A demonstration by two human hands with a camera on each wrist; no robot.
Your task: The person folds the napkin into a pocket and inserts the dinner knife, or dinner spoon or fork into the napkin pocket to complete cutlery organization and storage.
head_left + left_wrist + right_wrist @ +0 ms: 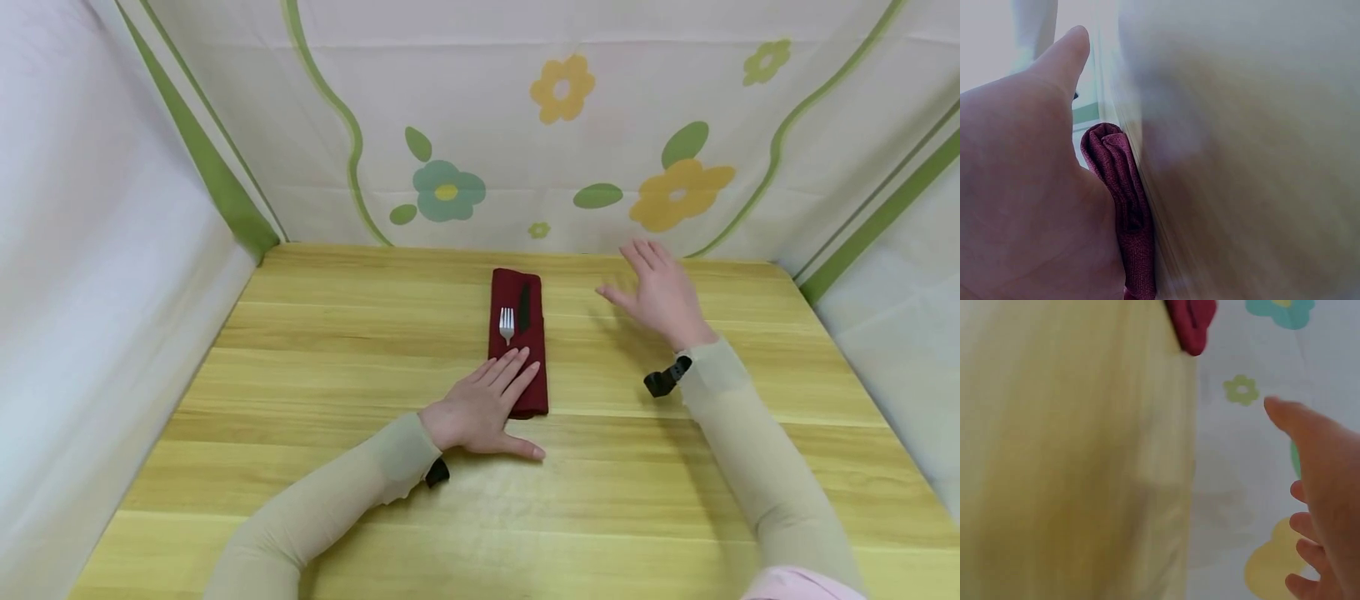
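A dark red cloth napkin point(531, 398), folded into a long pocket, lies on the table in the head view. From its fold stick out the tines of a silver fork point(507, 323) and, beside them, a dark knife point(524, 308). My left hand point(483, 408) rests with straight fingers on the napkin's near part, thumb spread over the table. In the left wrist view the layered end of the napkin point(1124, 181) shows beside the palm. My right hand point(663, 292) is raised to the right of the napkin, fingers extended, holding nothing. The fork's and knife's lower parts are hidden.
The wooden table point(337, 333) carries the napkin near its middle. Behind it hangs a white curtain point(495, 108) with printed flowers, and more white cloth hangs at both sides. Dark wrist cameras point(663, 382) sit under both sleeves.
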